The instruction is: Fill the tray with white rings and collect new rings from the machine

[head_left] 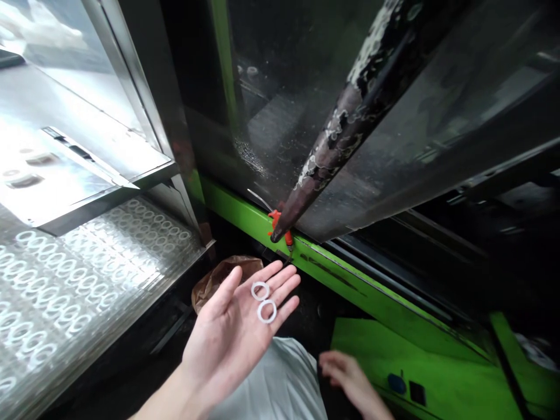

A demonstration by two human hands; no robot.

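My left hand [245, 329] is turned palm up with its fingers stretched out. It holds two white rings, which lie loose on the palm near the base of the fingers: an upper ring [252, 291] and a lower ring [259, 318], edges touching or nearly so. My right hand [345, 376] is low at the right of my lap, slightly blurred, its fingers curled together. Whether anything is inside them is hidden. To the left, rows of similar white rings [72, 315] lie on a clear-looking sheet over a metal surface.
A worn dark bar [328, 140] slants down over a green machine frame [332, 274], by an orange-handled tool [275, 220]. Behind my left hand is a brown bag [227, 268]. A metal shelf [100, 122] stands left; a green ledge [371, 350] lies right.
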